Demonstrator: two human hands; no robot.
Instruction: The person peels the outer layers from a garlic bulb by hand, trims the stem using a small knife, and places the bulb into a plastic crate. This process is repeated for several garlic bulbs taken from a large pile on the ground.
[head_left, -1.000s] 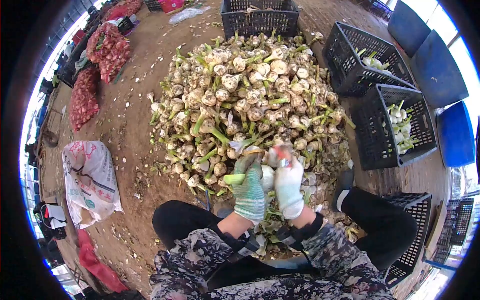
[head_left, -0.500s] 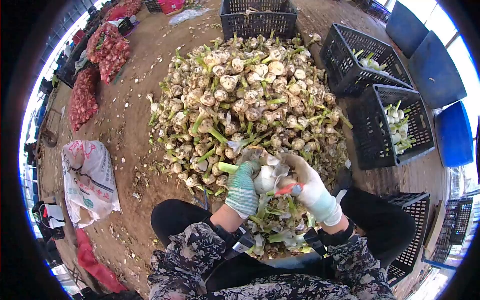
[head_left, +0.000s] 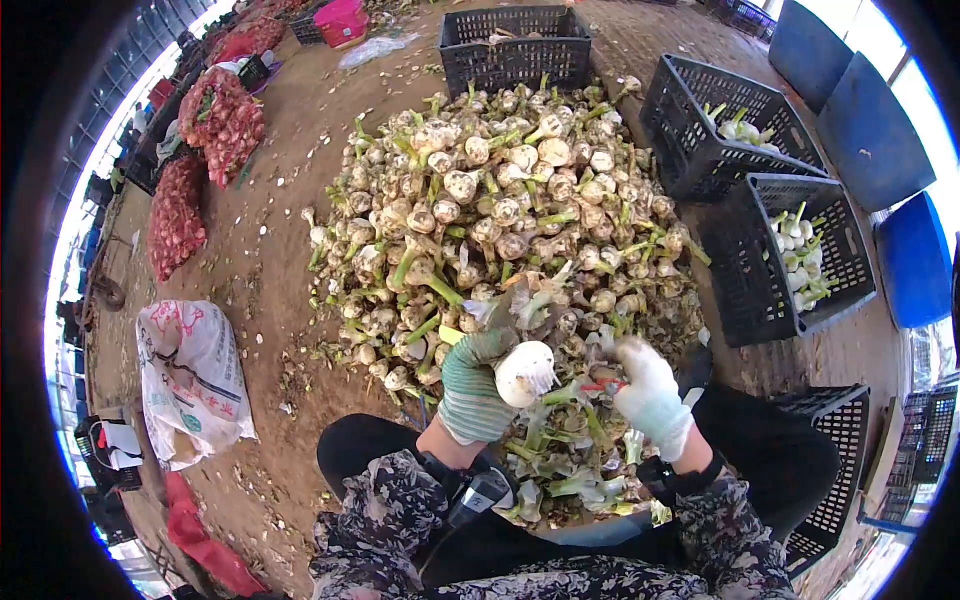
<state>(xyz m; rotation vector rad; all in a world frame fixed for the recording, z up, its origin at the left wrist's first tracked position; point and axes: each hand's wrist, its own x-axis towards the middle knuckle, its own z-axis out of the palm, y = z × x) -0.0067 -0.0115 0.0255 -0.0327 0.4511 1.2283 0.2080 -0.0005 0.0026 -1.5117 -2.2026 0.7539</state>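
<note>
Garlic bulb sits just above my lap, its pale rounded side toward me. My left grip, in a green striped glove, is closed around its far side. My right grip, white-gloved, is closed on a small red-handled tool, a little apart from the bulb on its right.

I judge the main risk to be that tool's edge. It points toward my left fingers, and the knit gloves look thin, so a slip across the round bulb could catch them. The bulb is held from one side only, so a twist could drop it into the trimmings heaped on my lap, where it would be hard to pick out. The big pile just beyond my hands slopes toward me and could shed bulbs.

I cannot tell whether the tool is a knife or shears, because my fingers hide its working end. My glove covers the bulb's stem, and the crates at the right are bent by the lens.
</note>
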